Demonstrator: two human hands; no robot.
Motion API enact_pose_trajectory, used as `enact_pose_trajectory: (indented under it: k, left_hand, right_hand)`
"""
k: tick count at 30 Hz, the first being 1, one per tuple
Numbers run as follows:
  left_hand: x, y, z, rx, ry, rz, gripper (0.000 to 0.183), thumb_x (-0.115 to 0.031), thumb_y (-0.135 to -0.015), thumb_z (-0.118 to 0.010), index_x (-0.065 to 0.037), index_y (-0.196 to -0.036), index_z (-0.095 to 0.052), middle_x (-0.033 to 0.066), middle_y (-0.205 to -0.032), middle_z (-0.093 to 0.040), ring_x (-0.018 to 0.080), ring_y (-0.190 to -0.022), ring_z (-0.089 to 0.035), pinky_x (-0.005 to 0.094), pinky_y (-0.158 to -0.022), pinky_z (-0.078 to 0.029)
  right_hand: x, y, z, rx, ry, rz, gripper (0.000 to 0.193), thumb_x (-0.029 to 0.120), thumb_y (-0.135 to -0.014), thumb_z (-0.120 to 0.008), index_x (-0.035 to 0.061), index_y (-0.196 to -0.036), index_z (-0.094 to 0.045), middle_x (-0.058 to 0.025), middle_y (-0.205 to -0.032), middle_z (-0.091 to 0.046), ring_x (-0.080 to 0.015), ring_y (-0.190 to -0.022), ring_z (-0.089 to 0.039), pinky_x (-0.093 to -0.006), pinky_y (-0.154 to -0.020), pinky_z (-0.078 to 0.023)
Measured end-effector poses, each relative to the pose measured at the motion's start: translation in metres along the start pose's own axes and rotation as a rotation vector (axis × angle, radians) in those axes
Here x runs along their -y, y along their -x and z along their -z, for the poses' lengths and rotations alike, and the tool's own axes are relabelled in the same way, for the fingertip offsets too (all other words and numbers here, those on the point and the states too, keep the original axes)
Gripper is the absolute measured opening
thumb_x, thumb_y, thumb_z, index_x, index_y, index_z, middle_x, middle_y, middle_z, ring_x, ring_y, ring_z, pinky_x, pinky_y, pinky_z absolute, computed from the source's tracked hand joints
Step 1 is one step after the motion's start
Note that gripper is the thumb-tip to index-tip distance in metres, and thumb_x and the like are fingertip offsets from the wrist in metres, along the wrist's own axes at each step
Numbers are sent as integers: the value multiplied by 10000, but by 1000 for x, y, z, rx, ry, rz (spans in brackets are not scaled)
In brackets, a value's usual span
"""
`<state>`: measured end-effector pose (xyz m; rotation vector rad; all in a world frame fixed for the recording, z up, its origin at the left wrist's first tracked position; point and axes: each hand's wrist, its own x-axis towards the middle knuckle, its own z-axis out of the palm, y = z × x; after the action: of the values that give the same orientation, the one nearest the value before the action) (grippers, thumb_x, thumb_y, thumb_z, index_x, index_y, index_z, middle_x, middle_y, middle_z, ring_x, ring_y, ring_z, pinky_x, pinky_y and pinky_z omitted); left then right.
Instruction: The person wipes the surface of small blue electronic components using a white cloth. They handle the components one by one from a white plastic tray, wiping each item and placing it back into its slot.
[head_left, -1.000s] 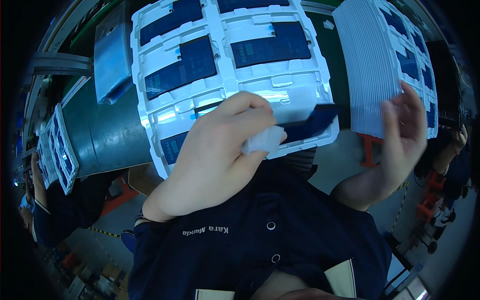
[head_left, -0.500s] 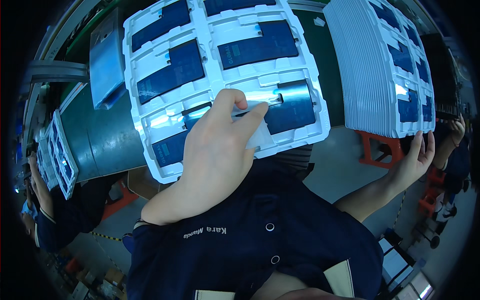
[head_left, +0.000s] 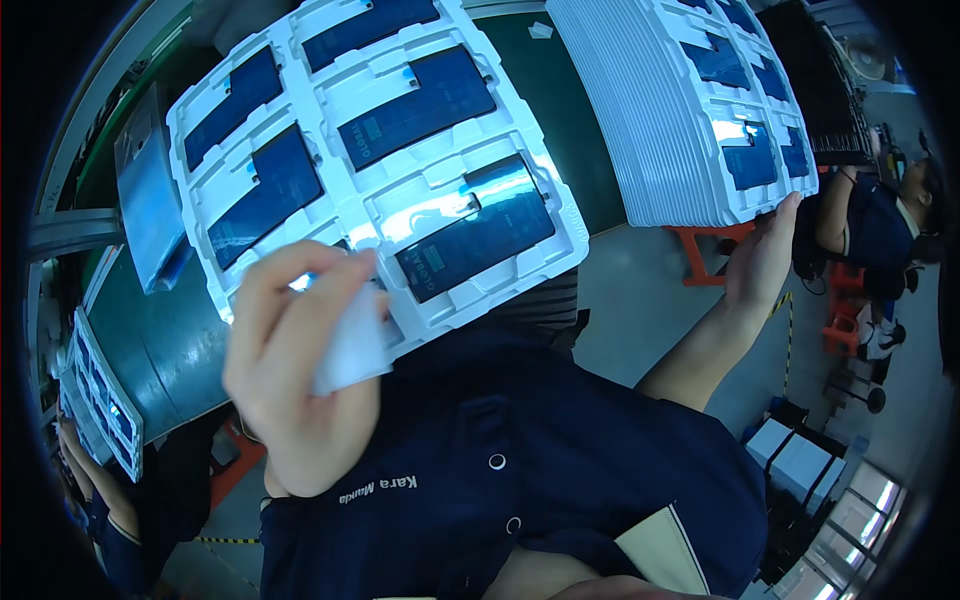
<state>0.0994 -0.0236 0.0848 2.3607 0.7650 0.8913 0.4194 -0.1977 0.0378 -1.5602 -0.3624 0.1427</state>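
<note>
My left hand (head_left: 300,370) is closed, pinching a white wipe (head_left: 355,345) that hangs below its fingers, over the near left corner of a white plastic tray (head_left: 572,240). Flat, dark L-shaped battery packs (head_left: 475,230) lie in the tray's pockets; the hand hides most of the nearest left pocket. At the right, my right hand (head_left: 755,260) stretches up, its fingertips against the near corner of a tall stack of similar trays (head_left: 640,130), the top one also loaded with packs. Some of its fingers are hidden there.
The green table (head_left: 180,350) carries a bundle of clear blue-tinted plastic (head_left: 150,200) on the left. Smaller trays (head_left: 105,400) stand by a co-worker's hand (head_left: 85,465) at far left. Another person (head_left: 875,220) sits at far right. A red stool (head_left: 705,250) is beneath the stack.
My left hand has moved left and nearer with the wipe, off the near right pack. My right hand stays at the stack's corner, its fingers now less visible. The whole view has shifted.
</note>
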Motion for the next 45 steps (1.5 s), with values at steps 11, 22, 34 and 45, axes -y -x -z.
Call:
enact_pose_trajectory:
  k: [11, 22, 34, 45]
  left_hand:
    - [23, 9, 22, -199, -23, 78, 139, 3, -863, -608, 42, -984, -664, 160, -1018, -625, 227, -951, -588, 310, -859, -427]
    - [49, 27, 48, -383, -6, 61, 154, 7, -901, -567, 57, -1013, -660, 174, -1076, -618, 226, -996, -581, 309, -893, -415]
    - [75, 52, 70, -481, 23, 136, 140, 16, -894, -579, 59, -1001, -658, 157, -1068, -626, 197, -975, -576, 276, -863, -417]
    - [96, 53, 66, -432, 28, 254, 188, -33, -922, -565, 28, -1068, -666, 138, -1116, -646, 198, -1094, -578, 300, -958, -402]
  right_hand:
    - [6, -7, -1, 11, 9, 6, 787, 458, -1005, -399, -24, -1498, -22, -174, -1545, -170, -229, -1424, -196, -358, -1152, -141]
    - [32, -51, 50, -71, -878, -45, 329, 130, -947, -553, -86, -1189, -499, -210, -1182, -589, -312, -1115, -575, -438, -959, -469]
    - [37, -82, 21, 519, -997, -472, 344, 51, -952, -462, -167, -1218, -448, -319, -1253, -502, -400, -1213, -495, -446, -1012, -474]
    - [28, 97, -107, 882, -985, -403, 410, 168, -968, -454, -9, -1338, -433, -179, -1315, -542, -283, -1178, -567, -465, -950, -501]
